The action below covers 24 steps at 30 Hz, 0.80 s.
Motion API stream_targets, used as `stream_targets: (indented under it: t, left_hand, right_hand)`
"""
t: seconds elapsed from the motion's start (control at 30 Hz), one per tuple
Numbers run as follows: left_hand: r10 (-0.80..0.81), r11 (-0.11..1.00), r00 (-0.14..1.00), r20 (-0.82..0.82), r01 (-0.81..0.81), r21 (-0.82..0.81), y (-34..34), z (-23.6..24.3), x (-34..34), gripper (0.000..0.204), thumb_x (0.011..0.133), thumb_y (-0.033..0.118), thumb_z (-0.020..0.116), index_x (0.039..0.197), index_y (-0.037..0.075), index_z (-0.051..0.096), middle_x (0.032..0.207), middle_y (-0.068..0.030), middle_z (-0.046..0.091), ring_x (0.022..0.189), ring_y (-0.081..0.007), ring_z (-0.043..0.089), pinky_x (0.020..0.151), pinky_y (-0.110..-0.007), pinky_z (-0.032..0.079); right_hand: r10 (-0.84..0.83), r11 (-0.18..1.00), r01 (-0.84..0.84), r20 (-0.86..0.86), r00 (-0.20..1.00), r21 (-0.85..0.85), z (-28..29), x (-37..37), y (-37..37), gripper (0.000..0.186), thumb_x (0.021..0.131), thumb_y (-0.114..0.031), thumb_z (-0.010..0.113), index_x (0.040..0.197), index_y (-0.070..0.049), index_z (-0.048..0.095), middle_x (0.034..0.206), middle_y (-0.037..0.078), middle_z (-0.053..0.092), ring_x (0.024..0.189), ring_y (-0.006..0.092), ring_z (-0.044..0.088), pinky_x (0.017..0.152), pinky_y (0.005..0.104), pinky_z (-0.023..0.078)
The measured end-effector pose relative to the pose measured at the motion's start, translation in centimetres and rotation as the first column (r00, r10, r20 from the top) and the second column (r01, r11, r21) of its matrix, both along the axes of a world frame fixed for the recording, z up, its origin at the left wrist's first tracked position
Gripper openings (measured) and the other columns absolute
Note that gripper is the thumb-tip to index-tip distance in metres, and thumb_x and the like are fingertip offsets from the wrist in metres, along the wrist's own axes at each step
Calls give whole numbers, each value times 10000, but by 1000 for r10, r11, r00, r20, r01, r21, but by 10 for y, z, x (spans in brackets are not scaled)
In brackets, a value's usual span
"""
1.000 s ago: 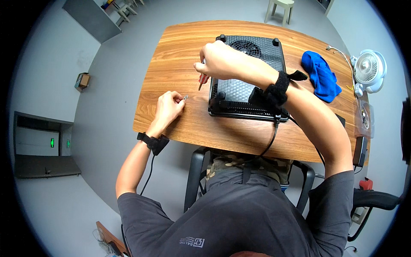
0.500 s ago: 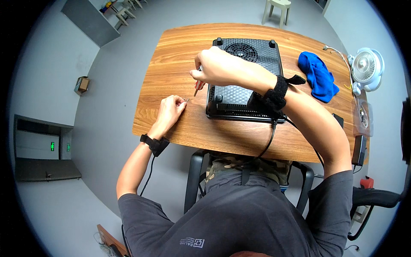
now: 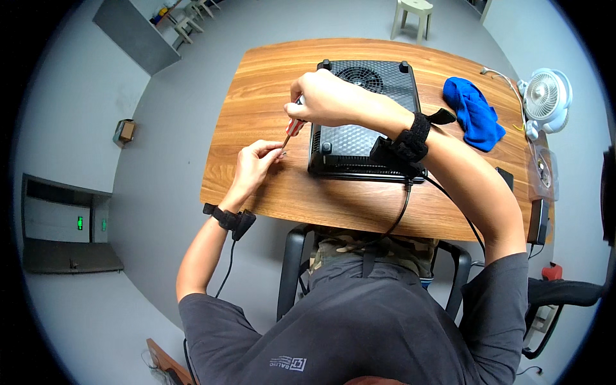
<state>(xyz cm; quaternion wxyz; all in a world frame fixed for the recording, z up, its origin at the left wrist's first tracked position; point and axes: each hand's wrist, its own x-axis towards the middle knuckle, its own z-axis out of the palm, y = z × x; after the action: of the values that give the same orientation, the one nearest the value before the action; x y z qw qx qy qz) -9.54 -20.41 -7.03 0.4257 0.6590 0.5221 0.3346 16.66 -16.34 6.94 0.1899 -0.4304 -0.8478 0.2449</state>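
Observation:
My right hand point(image 3: 313, 96) is closed around the red-and-white handle of a screwdriver point(image 3: 295, 127), whose shaft slants down toward my left fingertips. My left hand point(image 3: 256, 162), low over the table, pinches a tiny screw-like metal piece point(image 3: 283, 153); the screwdriver's tip meets it or comes very close. Just right of both hands lies a black flat appliance point(image 3: 366, 138), underside up, like an induction cooker, with a round fan grille point(image 3: 360, 79), corner feet and a slotted vent. My right forearm passes over it and hides part of its middle.
The wooden table point(image 3: 256, 83) carries a crumpled blue cloth point(image 3: 473, 115), a white fan point(image 3: 545, 96), a clear plastic box point(image 3: 544, 173) and a black power adapter point(image 3: 538, 221) along its right side. A black cable point(image 3: 405, 208) hangs over the near edge from my right wrist strap.
The screwdriver has tilted and its tip has come down and left to my left fingertips. My left hand has shifted slightly, still pinching the small metal piece.

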Motion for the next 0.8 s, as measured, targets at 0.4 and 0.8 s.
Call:
stream_targets:
  t: [0.4, 0.8]
  left_hand:
    - [-57, 996, 986, 154, 67, -65, -2, 1, 2, 187, 978, 47, 675, 1140, -38, 716, 973, -78, 745, 898, -124, 703, 818, -265, 575]
    - [-183, 964, 961, -207, 217, 156, -22, 23, 42, 186, 894, 58, 769, 1070, 2, 741, 924, -40, 753, 829, -68, 668, 741, -246, 547]
  right_hand:
    - [8, 1000, -9, -67, 998, -8, -2, 19, 4, 437, 956, -344, 623, 1003, 74, 740, 707, 204, 709, 657, 279, 720, 675, 365, 572]
    - [-2, 956, 9, 23, 1000, -292, 22, 34, -11, 512, 982, -453, 641, 1061, 48, 715, 633, 85, 628, 490, 142, 585, 457, 301, 466]
